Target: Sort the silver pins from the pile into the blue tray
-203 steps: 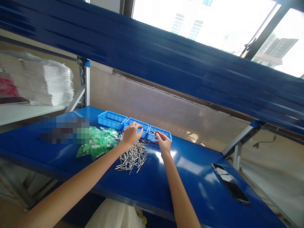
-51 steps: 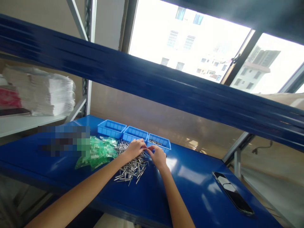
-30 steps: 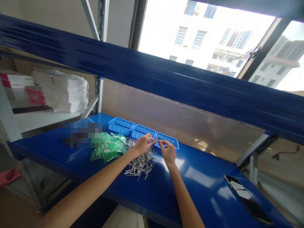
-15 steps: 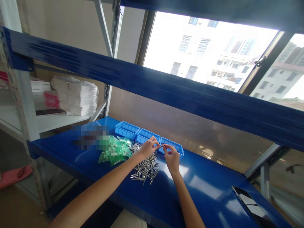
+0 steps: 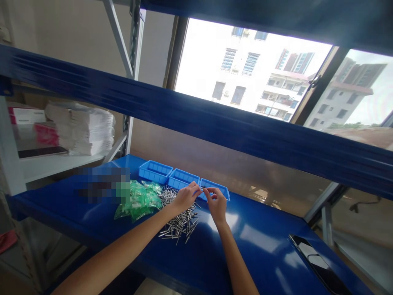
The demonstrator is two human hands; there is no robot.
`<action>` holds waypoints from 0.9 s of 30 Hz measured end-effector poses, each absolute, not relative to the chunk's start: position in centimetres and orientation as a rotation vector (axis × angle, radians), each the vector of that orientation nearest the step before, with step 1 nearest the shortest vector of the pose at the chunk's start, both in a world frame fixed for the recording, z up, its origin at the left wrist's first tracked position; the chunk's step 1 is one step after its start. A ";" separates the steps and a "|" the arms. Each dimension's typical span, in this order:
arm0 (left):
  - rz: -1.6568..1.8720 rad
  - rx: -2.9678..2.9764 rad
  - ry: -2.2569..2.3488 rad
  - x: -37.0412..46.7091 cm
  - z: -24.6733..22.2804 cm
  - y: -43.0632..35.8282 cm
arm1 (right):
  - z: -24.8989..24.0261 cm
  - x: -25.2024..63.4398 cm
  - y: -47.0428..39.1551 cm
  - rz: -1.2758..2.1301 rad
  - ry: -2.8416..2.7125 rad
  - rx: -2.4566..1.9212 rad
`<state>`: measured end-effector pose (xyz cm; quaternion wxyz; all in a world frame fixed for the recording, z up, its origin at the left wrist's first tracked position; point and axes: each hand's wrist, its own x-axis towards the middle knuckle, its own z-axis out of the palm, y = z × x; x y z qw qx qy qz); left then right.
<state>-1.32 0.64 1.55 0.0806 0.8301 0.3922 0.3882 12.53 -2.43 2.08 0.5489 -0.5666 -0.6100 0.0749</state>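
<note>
My left hand [image 5: 186, 196] is closed in a pinch above a pile of thin metal pins [image 5: 181, 223]. Close beside it, my right hand [image 5: 216, 203] pinches too, and the fingertips of both hands nearly meet around a small dark metal piece [image 5: 202, 189]. Three blue plastic bins stand in a row behind: the left bin [image 5: 155, 172], the middle bin [image 5: 181, 179] and the right bin [image 5: 222, 191], partly hidden by my fingers. Green plastic packets [image 5: 141, 200] lie left of the pins.
The blue shelf surface [image 5: 258, 254] carries a dark phone [image 5: 319, 262] at the right. A blue crossbeam [image 5: 190, 108] spans above my hands. Wrapped white stacks [image 5: 89, 129] sit on a side shelf at left. A blurred patch covers something left of the packets.
The whole view has shifted, so the bins, pins and hands appear slightly further left and lower. Both hands keep their pinches close together near the right bin.
</note>
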 end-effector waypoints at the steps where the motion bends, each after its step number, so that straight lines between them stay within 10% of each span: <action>1: 1.158 2.475 1.180 -1.3 1.6 0.6 | 2.0 12.5 -2.4 0.164 -1.434 -1.371; 27: 1.079 2.490 1.566 -3.3 2.3 2.0 | 0.7 13.5 -0.9 0.713 -1.148 -1.261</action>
